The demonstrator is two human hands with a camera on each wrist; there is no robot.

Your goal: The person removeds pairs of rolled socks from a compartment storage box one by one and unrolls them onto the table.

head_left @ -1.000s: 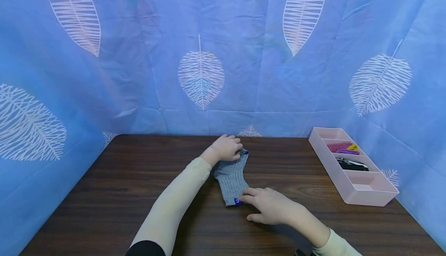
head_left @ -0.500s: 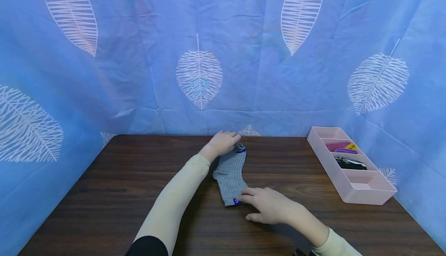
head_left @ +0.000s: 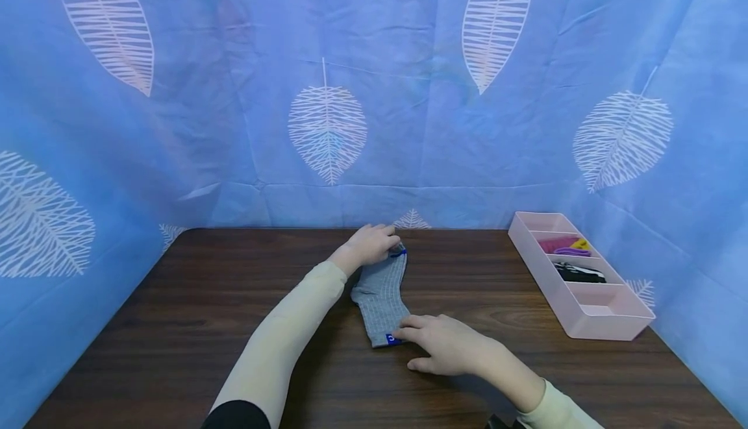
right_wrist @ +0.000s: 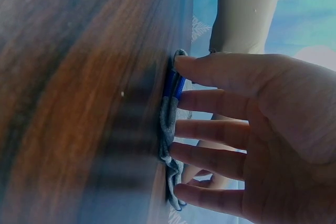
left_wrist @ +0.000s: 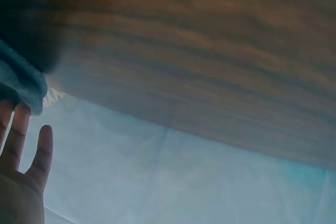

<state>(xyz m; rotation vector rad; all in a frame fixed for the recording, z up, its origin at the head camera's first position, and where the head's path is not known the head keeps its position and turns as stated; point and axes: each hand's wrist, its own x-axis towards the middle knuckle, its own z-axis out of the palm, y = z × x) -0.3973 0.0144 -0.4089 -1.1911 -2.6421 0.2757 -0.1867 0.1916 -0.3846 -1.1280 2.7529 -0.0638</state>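
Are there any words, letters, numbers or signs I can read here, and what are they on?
None that can be read clearly.
Blue patch on the gray sock, by the right hand: a white mark, too small to read.
Black item in the pink tray: white markings, too small to make out.

Draped-off tabletop nook; home, studio or otherwise, we can't tell.
We see a dark wood-grain table [head_left: 199, 306], blue leaf-print cloth [head_left: 403, 137] hung behind it and along both sides, blocking our view beyond.
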